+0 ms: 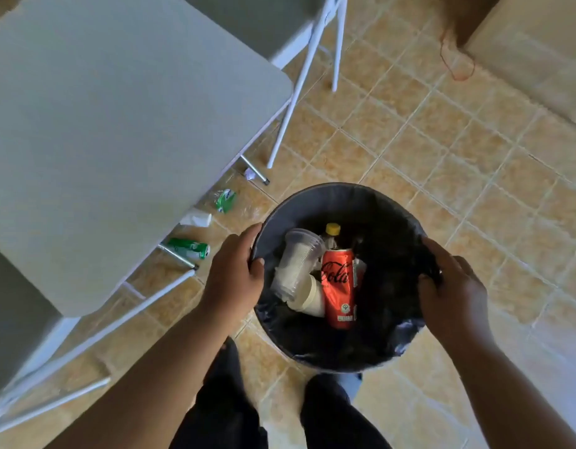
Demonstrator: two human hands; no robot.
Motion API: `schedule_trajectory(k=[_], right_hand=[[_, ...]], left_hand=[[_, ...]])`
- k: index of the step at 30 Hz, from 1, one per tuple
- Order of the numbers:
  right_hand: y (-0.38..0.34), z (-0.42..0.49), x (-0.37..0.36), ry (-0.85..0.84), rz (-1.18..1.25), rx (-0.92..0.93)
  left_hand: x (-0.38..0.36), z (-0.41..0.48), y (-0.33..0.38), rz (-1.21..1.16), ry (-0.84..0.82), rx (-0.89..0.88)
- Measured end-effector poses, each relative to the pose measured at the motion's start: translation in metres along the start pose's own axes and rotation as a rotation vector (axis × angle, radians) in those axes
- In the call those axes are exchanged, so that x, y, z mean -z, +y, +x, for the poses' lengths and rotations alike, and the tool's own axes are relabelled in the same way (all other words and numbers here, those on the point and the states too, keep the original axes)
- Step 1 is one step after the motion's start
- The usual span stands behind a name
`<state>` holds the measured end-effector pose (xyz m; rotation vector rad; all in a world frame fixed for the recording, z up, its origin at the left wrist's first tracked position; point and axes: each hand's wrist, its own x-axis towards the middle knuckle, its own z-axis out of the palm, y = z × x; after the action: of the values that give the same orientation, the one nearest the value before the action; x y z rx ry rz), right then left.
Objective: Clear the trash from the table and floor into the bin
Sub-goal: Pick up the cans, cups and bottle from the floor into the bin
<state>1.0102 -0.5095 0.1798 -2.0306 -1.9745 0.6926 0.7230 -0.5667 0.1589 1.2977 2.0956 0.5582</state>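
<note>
I judged the job a good half done. The table (111,124) showed a bare grey top in view, matte and smooth with rounded corners, so what remained lay on the floor (442,189), glossy tan tile with pale grout. The bin (312,197), round and lined with a crinkled black bag, stood just off the table's near right corner and already held a red can (340,290), clear ribbed plastic cups (299,257), a paper cup (312,298) and a yellow-capped bottle (332,231).

My left hand (238,273) was curled over the bin's left rim, fingers closed on the liner there. My right hand (451,286) pinched a bunch of bag at the right rim, thumb and fingers closed on the thin plastic.

Still to pick up, by my reckoning: a green can (191,247) lying on its side at the table's right edge beside a leg, a crumpled white tissue (197,219), a green wrapper (226,199) in soft film, and a small white scrap (250,174) near a table foot.
</note>
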Motion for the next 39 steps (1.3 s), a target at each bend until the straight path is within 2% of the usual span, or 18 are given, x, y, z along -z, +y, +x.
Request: schedule_trajectory(k=[6,12,18,23,31,34,36,39], right_hand=[[0.079,0.085,-0.137,0.085,-0.020,0.023],[0.113,0.155,-0.207,0.142,-0.019,0.022],[0.124,0.190,-0.219,0.164,-0.076,0.033],[0.122,0.196,-0.220,0.162,0.007,-0.031],[0.119,0.194,-0.236,0.251,-0.134,0.080],[0.115,0.191,-0.236,0.209,-0.183,0.097],[0.108,0.189,-0.230,0.198,-0.300,0.072],[0.080,0.187,-0.223,0.313,-0.378,0.105]], left_hand=[[-0.112,0.107,-0.078,0.005,0.027,-0.098],[-0.169,0.193,-0.106,0.034,0.070,-0.262],[-0.186,0.248,-0.107,0.086,0.125,-0.360],[-0.186,0.257,-0.106,0.085,0.089,-0.385],[-0.199,0.260,-0.132,0.161,0.078,-0.540],[-0.195,0.264,-0.136,0.114,-0.020,-0.525],[-0.185,0.262,-0.139,0.066,-0.087,-0.488],[-0.155,0.264,-0.154,-0.005,-0.002,-0.413]])
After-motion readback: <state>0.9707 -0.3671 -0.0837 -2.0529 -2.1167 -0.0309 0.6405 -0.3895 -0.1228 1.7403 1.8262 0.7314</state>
